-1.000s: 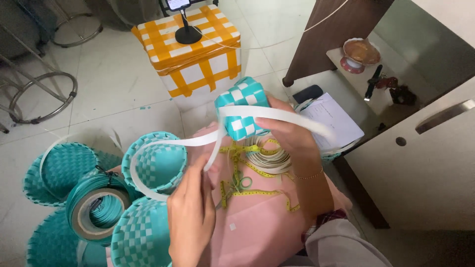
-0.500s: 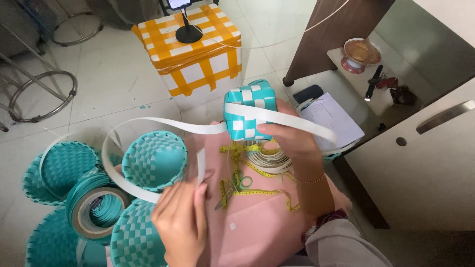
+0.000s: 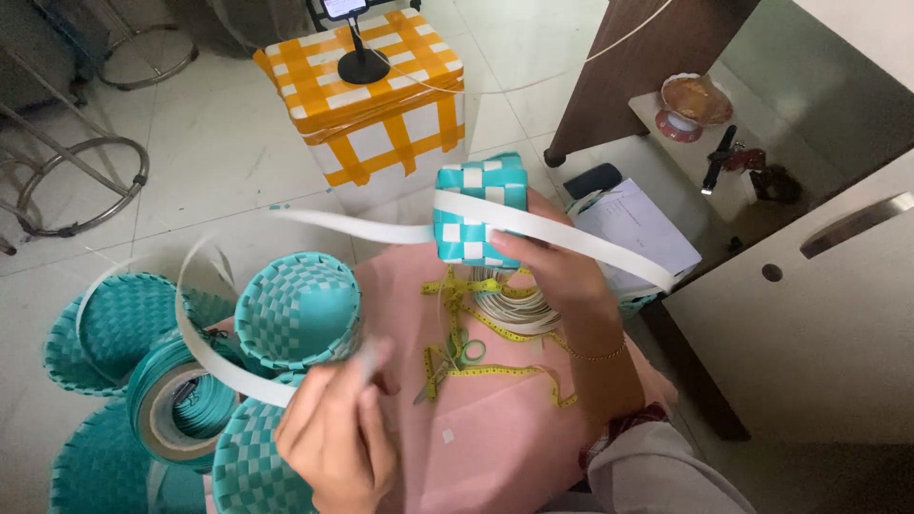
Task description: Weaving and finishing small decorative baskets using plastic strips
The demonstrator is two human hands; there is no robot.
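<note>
Right hand (image 3: 557,271) up over the lap, fingers wrapped tight around a small teal-and-white woven box (image 3: 479,211), thumb pressed on its lower front face. A white strip (image 3: 571,238) runs across the box's front and sticks out both ways, one end slanting down towards the white cabinet (image 3: 809,314), the other sweeping left and looping down, blurred along much of its length. Left hand (image 3: 335,440) sits low over the near edge of the pink cloth (image 3: 486,428), fingers closed together, pinching the strip's lower loop — the exact grip is smeared, fingertips hard to read. On the cloth's middle: a yellow tape measure (image 3: 495,333) tangled about small scissors (image 3: 455,354), blades partly hidden under it, and a coil of pale strip (image 3: 514,306) half covered by the right hand. Off the cloth's left edge, teal woven baskets (image 3: 297,309) crowd together, several cut off by the frame's bottom, with a roll of teal strip (image 3: 176,409) among them. Beyond, an orange-and-white woven box (image 3: 367,90) carries a black stand (image 3: 362,62), its top cropped.
</note>
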